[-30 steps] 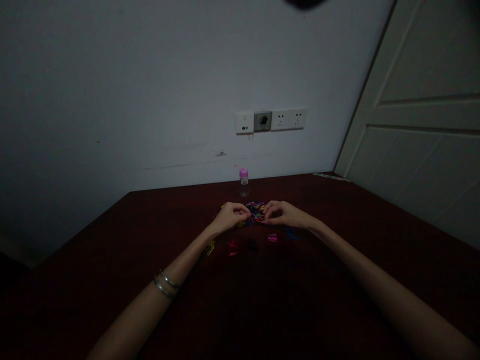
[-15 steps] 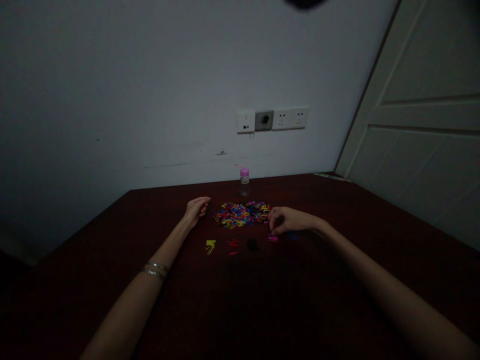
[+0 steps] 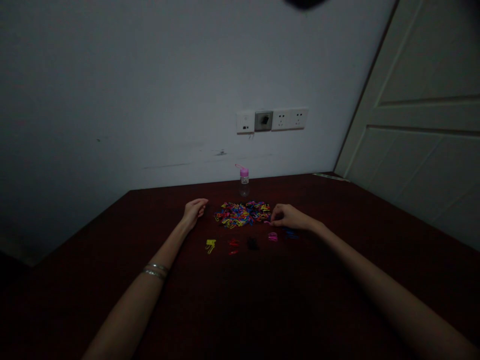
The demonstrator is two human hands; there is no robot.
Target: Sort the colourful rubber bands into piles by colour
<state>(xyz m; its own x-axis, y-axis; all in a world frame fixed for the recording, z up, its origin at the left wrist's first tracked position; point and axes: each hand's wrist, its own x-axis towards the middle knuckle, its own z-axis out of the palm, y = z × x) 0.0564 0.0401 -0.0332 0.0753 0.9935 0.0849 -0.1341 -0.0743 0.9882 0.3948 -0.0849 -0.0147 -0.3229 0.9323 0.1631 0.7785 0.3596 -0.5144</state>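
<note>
A pile of small coloured plastic safety pins lies in the middle of the dark red table. Just to its left rests my left hand, fingers closed together and nothing visible in them. At the pile's right edge my right hand pinches a pink safety pin between thumb and fingertips. In front of the pile, sorted by colour, are yellow pins, red pins, black pins, pink pins and blue pins, the blue ones close below my right hand.
Behind the pile stands a clear bottle with a pink lid and strap. Sockets and switches are set in the wall above. A light-coloured strip lies at the table's back right, near a white panelled door.
My left hand has left the pile and moved left onto the table. My right hand reached down to the pink group, then moved back up to the pile's edge, where it holds a pink pin.
</note>
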